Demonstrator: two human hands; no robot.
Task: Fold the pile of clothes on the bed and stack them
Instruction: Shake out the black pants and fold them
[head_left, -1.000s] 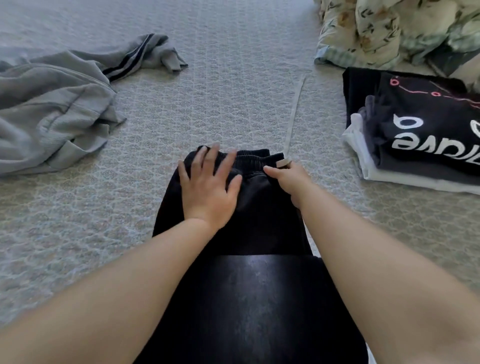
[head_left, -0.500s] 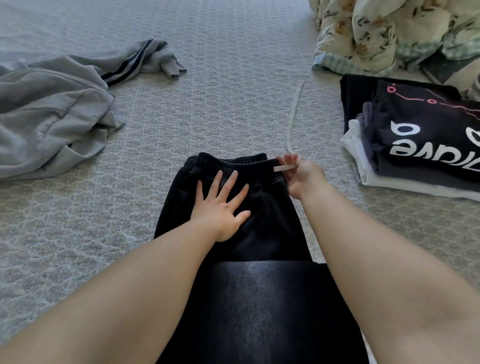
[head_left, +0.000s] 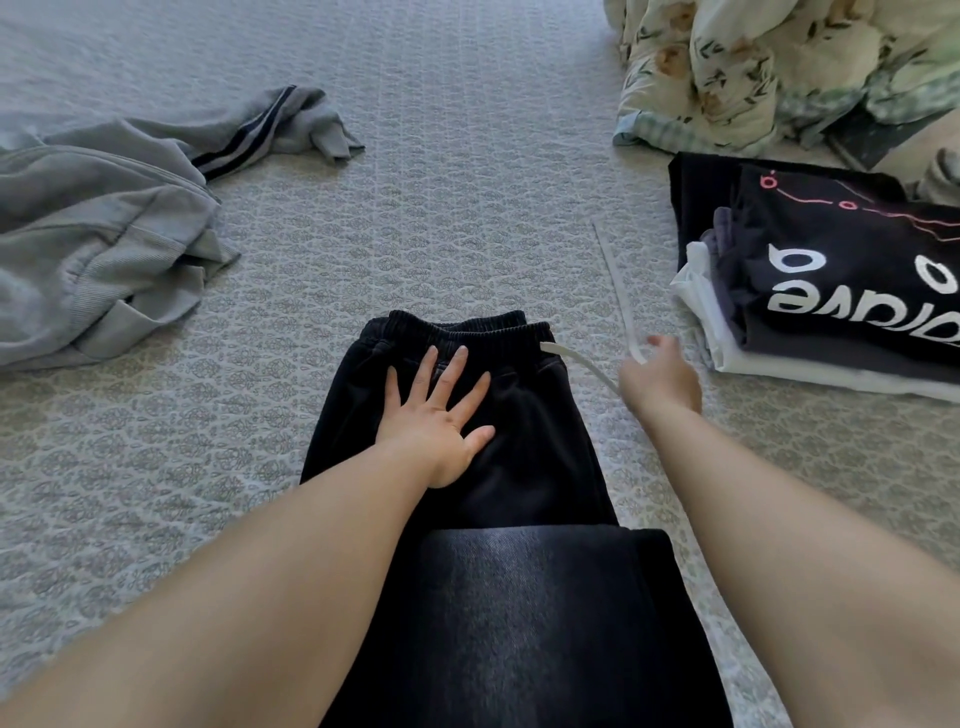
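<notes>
Left hand (head_left: 441, 415) flat, fingers spread, pressing the black trousers (head_left: 483, 467) mid-bed; right hand (head_left: 660, 379) pinches their white drawstring (head_left: 618, 291) beside the waistband. One folded stack (head_left: 831, 291) right, one grey garment (head_left: 104, 228) left, open bedspread (head_left: 441, 182) between and beyond.

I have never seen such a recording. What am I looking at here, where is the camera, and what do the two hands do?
No machine here: a person wears a camera on the head, looking down at a bed. The left hand presses flat on black trousers. The right hand pinches the trousers' white drawstring in its fingers, drawn out to the side. On the left lies an unfolded grey garment; on the right, a stack of folded clothes and a flowered quilt.
</notes>
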